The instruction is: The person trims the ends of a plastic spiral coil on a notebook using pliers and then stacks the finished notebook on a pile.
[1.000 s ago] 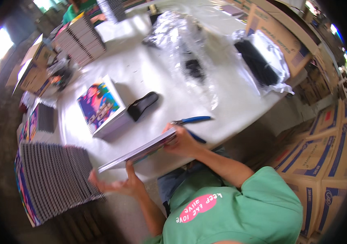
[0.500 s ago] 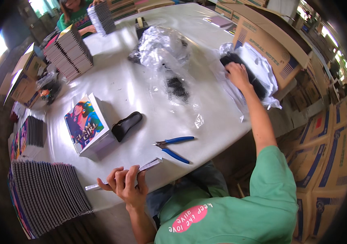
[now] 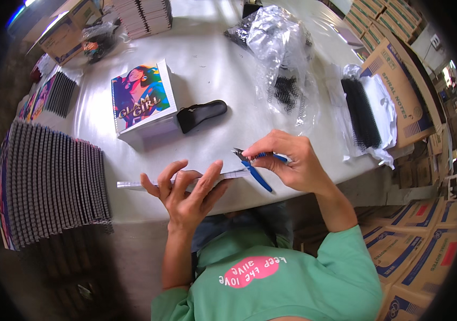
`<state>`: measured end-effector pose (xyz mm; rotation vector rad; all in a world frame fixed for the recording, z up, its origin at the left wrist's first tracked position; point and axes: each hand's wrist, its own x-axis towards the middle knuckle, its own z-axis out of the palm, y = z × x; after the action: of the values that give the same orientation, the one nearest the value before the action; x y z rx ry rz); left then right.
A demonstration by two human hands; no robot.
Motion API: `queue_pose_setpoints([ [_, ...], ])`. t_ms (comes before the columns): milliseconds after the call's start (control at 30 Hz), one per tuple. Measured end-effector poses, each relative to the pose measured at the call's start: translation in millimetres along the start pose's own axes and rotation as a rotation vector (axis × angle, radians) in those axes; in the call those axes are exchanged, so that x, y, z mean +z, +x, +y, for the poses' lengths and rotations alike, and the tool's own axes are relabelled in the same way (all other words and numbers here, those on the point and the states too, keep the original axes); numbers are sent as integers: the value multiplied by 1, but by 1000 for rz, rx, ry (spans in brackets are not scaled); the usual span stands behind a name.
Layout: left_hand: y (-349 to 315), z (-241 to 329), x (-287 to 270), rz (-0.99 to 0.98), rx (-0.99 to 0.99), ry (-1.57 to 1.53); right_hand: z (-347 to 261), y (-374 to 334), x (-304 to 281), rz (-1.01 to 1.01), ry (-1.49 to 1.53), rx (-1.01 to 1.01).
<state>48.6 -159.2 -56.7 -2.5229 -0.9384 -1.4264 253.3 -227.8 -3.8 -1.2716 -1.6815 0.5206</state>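
1. Left hand [image 3: 185,195]: fingers spread and half curled, pressing on a thin notebook [image 3: 132,184] held edge-up at the near table [image 3: 212,69] edge.
2. Right hand [image 3: 292,163]: closed on blue-handled pliers [image 3: 253,166], tips at the notebook's right end.
3. Left of the notebook: a grey stack [image 3: 52,187] of bound books.
4. Behind the notebook: a colourful book pile [image 3: 143,101] and a black pouch [image 3: 201,115].

- The white tabletop [image 3: 207,64] carries a stack of colourful notebooks [image 3: 143,101].
- A black pouch [image 3: 201,115] lies just beside the stack.
- Clear plastic bags [image 3: 282,48] hold black spiral coils [image 3: 361,112].
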Motion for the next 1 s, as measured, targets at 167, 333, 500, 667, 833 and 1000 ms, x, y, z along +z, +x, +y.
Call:
queue_pose_setpoints([
  [167,-2,2,6,57,-11,29,0,0,4,-46,31,44],
  [333,-2,5,6,61,-55,38,0,0,-2,-89,66,11],
  [500,-2,4,9,81,-46,46,0,1,-1,2,58,90],
  [667,-1,5,9,80,-63,26,-2,-1,-8,-250,39,209],
  [833,-1,6,6,44,-83,46,-22,2,-2,-288,-100,294],
  [1000,-3,4,5,97,-115,141,-21,-7,6,-17,-171,4],
])
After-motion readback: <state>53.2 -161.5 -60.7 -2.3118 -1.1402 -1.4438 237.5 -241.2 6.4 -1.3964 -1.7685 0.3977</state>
